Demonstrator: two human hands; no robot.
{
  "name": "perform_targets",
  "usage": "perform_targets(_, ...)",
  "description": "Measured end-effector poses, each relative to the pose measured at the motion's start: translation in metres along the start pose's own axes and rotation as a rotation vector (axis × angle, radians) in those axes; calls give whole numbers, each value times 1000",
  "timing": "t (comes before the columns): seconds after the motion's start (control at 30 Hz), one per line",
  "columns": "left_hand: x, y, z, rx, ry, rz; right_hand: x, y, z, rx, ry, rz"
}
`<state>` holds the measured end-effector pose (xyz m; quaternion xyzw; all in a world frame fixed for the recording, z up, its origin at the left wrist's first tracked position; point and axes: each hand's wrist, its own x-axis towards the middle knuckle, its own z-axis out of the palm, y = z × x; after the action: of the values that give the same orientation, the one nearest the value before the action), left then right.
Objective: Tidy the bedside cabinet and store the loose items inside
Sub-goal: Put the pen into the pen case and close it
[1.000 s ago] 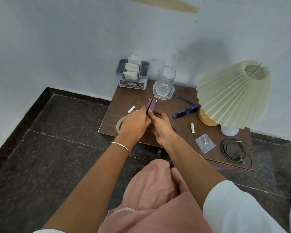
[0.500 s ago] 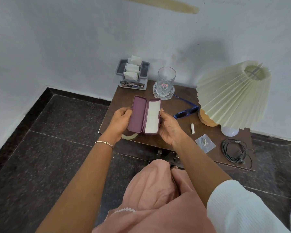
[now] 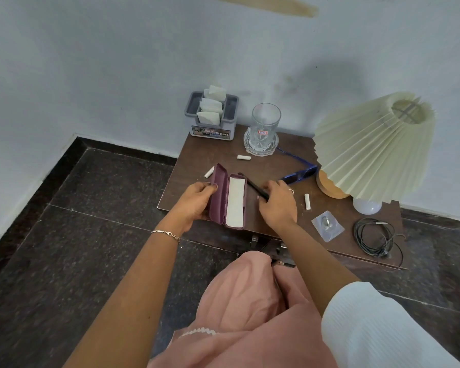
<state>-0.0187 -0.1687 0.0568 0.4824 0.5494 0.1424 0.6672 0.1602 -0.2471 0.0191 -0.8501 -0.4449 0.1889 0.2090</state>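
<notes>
A purple spectacle case [image 3: 219, 197] lies open near the front left of the brown cabinet top [image 3: 271, 166], with a white cloth [image 3: 235, 203] in its right half. My left hand [image 3: 195, 203] grips the case's left half. Just right of the case, my right hand [image 3: 279, 208] is closed on a thin black stick-like object [image 3: 252, 185] that slants beside the case's edge. Blue sunglasses [image 3: 299, 175] lie beyond that hand, next to the lamp base.
Three short white sticks [image 3: 243, 157] [image 3: 209, 172] [image 3: 307, 201] are scattered on the top. A grey holder with sachets [image 3: 211, 115] and a glass [image 3: 265, 126] stand at the back. To the right are a pleated lamp [image 3: 369, 144], a bulb [image 3: 367, 205], a packaged hook [image 3: 327, 225] and a coiled cable [image 3: 375, 237].
The case was shut and upright between both hands, then opened, and now rests lower on the cabinet top. My right hand left the case and closed on the thin black object.
</notes>
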Motion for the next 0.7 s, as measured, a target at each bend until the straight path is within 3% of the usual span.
perform_targets(0.1, 5, -2, 3, 13, 39, -1, 0, 10, 1, -95, -18, -19)
perform_targets(0.43, 25, 7, 28, -33, 67, -20, 15, 12, 0, -55, 18, 45)
perform_targets(0.57, 35, 10, 31, 94, 169, 34, 17, 19, -4, -2, 142, -10)
perform_targets(0.7, 39, 11, 28, 142, 231, 51, 23, 31, -16, -264, 213, -90)
